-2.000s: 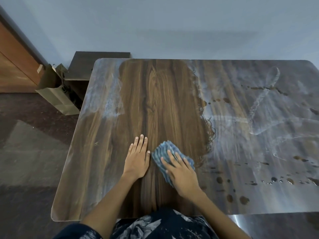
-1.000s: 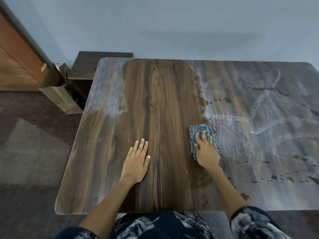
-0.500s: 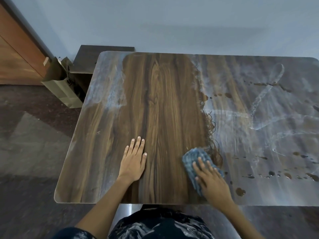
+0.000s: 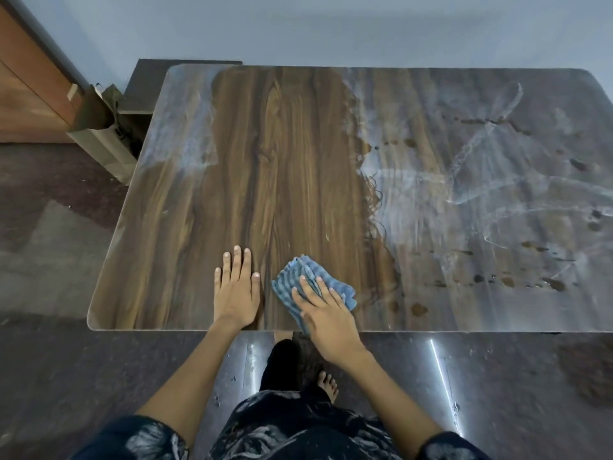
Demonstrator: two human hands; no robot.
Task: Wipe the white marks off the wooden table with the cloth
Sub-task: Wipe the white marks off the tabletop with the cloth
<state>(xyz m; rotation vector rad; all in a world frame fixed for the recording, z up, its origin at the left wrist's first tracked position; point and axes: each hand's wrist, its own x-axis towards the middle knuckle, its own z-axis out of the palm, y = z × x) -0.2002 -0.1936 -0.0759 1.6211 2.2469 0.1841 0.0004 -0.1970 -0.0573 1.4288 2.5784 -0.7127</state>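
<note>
Blue striped cloth point(image 4: 311, 287) lies crumpled near the front edge of the wooden table point(image 4: 285, 167), and we press it down with our right hand point(image 4: 326, 315), fingers straight and slightly spread on top of it. Just beside it, our left hand point(image 4: 236, 293) rests flat on bare wood, fingers together. Farther right, white marks point(image 4: 464, 200) and dark droplets point(image 4: 497, 280) cover the surface; a fainter pale patch point(image 4: 185, 127) sits at the far left corner.
</note>
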